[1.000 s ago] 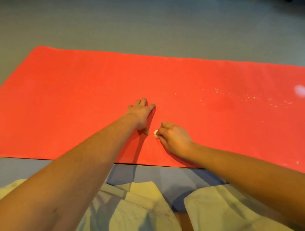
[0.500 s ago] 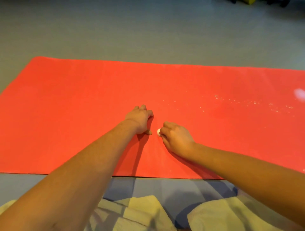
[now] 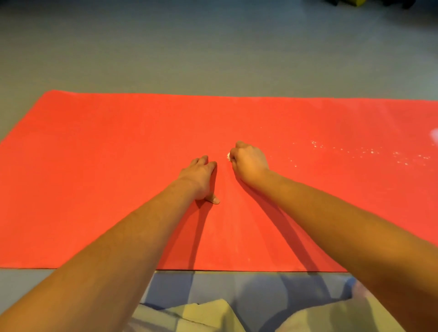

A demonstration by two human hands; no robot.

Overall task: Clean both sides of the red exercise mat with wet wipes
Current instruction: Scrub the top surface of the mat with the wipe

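The red exercise mat [image 3: 94, 166] lies flat on the grey floor and runs off the right edge of the view. My left hand [image 3: 201, 177] presses on its middle, fingers flat and thumb out to the side. Just to the right and a little farther away, my right hand [image 3: 248, 162] is balled into a fist on the mat around a small crumpled white wet wipe [image 3: 228, 156]; only a tip of the wipe shows at the knuckles. White specks [image 3: 369, 151] are scattered on the mat at the right.
Grey floor [image 3: 213, 47] surrounds the mat. My knees in pale trousers [image 3: 203, 315] are at the bottom edge, just short of the mat's near edge. Dark and yellow objects [image 3: 355, 2] sit at the far top right. A white blob [image 3: 435, 136] lies on the mat's right edge.
My right hand with the wipe has slid away from me across the mat, past the left hand. The left hand has stayed pressed on the mat. The view has tilted up.
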